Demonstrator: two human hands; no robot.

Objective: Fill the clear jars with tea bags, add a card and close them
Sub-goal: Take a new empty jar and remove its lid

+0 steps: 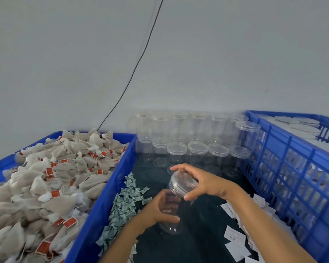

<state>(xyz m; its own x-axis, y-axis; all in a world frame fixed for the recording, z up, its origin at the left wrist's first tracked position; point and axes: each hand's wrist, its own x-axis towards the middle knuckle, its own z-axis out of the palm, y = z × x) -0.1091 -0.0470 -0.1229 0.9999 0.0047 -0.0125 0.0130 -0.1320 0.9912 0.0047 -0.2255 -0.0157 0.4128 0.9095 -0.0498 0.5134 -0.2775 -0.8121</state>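
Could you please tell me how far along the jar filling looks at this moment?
Done: cannot tell; the blue crate seems to hold lidded jars, contents unclear. In hand: the left hand grips an empty clear jar while the right hand holds its lid. Left: tea bags, a card, closing, then the stacked empty jars.

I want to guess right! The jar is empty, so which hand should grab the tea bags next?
Probably the left hand: it holds the clear jar on the side nearest the blue bin of tea bags. The right hand grips the lid, farther away.
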